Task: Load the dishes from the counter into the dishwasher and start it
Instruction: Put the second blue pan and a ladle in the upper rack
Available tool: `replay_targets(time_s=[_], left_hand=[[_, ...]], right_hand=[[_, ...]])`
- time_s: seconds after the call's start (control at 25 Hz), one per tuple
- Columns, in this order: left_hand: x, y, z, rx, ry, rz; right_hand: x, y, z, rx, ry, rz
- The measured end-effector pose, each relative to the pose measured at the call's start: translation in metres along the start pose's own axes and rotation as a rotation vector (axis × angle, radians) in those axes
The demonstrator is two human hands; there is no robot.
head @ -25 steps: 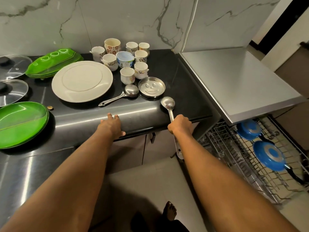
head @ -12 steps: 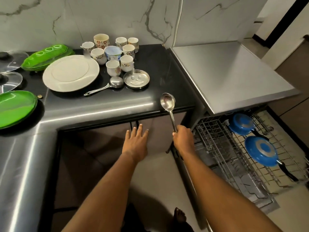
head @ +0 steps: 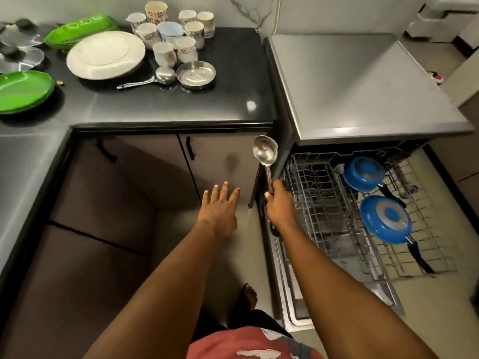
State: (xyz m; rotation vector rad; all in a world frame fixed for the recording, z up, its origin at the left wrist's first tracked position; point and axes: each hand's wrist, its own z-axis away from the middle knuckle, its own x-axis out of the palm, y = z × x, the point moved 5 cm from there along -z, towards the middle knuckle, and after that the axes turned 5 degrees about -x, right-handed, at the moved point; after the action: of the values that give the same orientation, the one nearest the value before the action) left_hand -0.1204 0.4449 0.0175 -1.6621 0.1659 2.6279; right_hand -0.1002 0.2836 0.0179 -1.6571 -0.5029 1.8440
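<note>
Ladle (head: 265, 154) is off the counter and up in the air, bowl end on top and handle pointing down. The right hand (head: 278, 206) has its fingers wrapped round the lower part of the handle, right at the left edge of the pulled-out dishwasher rack (head: 318, 203). The bowl sits above that hand, level with the cabinet doors. The left hand (head: 220, 211) is just beside it on the left, holding nothing, fingers straight and spread, palm down over the floor. Two blue pans (head: 364, 173) are lying in the far side of the rack, well apart from the ladle. Back on the black counter (head: 181, 107) there's a white plate (head: 106, 55), a bunch of cups (head: 194, 29), a small steel plate (head: 196, 73) and another ladle (head: 162, 75).
</note>
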Motion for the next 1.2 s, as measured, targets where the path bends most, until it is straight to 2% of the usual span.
replay_targets(time_s=[0.36, 0.48, 0.68, 0.76, 0.92, 1.2], left_hand=[[0.027, 0.047, 0.081, -0.014, 0.024, -0.019], [0.047, 0.063, 0.113, -0.020, 0.020, 0.004], [0.079, 0.109, 0.157, -0.018, -0.032, 0.015], [0.088, 0.137, 0.168, 0.000, -0.047, 0.025], [0.099, 0.200, 0.177, 0.036, -0.089, 0.009], [0.115, 0.347, 0.146, 0.042, -0.139, 0.053]], right_hand=[[-0.017, 0.035, 0.082, -0.031, 0.046, -0.069], [-0.023, 0.053, 0.123, -0.045, 0.049, 0.008], [-0.058, 0.100, 0.176, 0.152, 0.065, 0.159], [-0.079, 0.123, 0.192, 0.188, 0.046, 0.174], [-0.119, 0.170, 0.205, 0.135, 0.025, 0.196], [-0.205, 0.278, 0.198, 0.047, -0.037, 0.130]])
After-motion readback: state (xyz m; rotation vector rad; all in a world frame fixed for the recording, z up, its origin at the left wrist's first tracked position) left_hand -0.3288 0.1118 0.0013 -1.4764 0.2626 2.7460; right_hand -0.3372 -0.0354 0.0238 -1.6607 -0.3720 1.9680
